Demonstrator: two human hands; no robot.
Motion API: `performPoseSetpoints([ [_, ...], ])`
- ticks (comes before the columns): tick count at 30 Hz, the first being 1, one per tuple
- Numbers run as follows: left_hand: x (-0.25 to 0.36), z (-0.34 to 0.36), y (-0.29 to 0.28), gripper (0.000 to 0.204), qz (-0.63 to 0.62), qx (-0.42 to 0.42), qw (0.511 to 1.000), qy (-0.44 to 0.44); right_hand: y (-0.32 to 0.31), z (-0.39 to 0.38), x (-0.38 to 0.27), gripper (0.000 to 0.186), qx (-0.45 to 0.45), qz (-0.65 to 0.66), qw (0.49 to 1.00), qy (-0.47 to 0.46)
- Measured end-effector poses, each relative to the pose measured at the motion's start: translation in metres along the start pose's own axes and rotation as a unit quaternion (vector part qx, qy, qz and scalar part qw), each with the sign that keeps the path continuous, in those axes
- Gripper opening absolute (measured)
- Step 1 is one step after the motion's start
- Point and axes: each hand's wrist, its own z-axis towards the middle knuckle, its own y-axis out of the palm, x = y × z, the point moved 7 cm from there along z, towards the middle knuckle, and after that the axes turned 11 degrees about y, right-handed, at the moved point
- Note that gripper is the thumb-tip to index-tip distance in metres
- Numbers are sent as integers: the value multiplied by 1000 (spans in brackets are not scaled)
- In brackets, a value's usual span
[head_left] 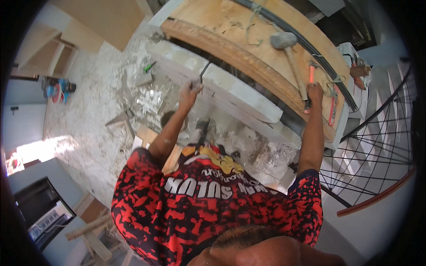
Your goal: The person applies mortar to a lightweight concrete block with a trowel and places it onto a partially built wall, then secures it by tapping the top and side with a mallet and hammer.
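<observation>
My left hand (190,91) is closed round a slim dark metal bar (204,71) at a joint in the pale block ledge (237,91). My right hand (314,92) grips the orange handle of a hammer (312,67) on the plywood worktop (226,24). Just left of it a grey-headed mallet (283,41) lies with its wooden handle toward me. Beside my right hand lie a red level (333,106) and green straps; long dark bars (306,42) run along the worktop.
A black metal railing (372,150) curves beside white stairs at the right. Blue and red machine (57,89), wooden panels (97,22) and lumber (91,241) stand at the left. A bucket (167,119), a green-handled tool (148,67) and scraps lie on the dusty floor (84,119).
</observation>
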Motion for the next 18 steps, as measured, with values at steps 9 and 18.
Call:
performPoseSetpoints([
  [9,-21,82,-24,28,-78,32,996,28,-105,-119,-75,29,0,518,854,57],
  [18,-25,93,-10,32,43,21,999,19,49,-274,-126,29,-237,323,916,-29],
])
